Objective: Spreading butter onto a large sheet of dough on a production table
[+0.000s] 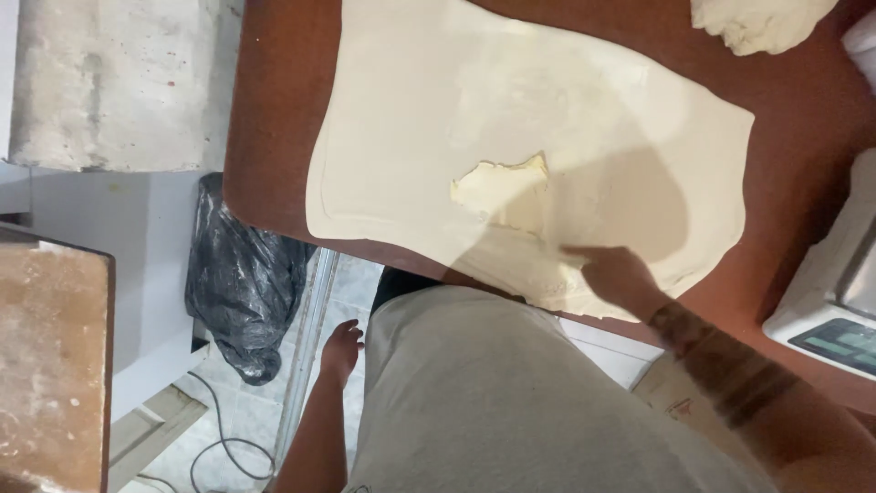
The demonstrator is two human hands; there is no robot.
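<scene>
The right hand (616,272) lies flat on the near edge of a large sheet of rolled dough (511,137), fingers stretched out together and pointing toward the person's left, palm down, holding nothing. The sheet spreads away from this hand across the reddish-brown worktop (274,119); its long axis runs up and away from the hand, from the near edge by the person's body toward the far end of the worktop, and its right border bulges outward beyond the hand. Just ahead of the fingertips and a little to their left sits a small torn patch of dough (502,187), paler and ragged at the edges, lying on top of the sheet. Well beyond the hand, at the far right corner, rests a lump of dough (757,23), apart from the sheet. To the right of the forearm a white weighing scale (835,292) stands on the worktop's edge.

The left hand (342,351) hangs down beside the person's body, below the worktop's edge, loosely open with slack fingers and touching nothing. Further to its left a black plastic bag (239,283) slumps on the tiled floor (351,292), with a dark cable (214,447) curling nearby. A flour-dusted wooden surface (50,365) fills the lower left corner, and a rough grey concrete block (109,82) sits above it.
</scene>
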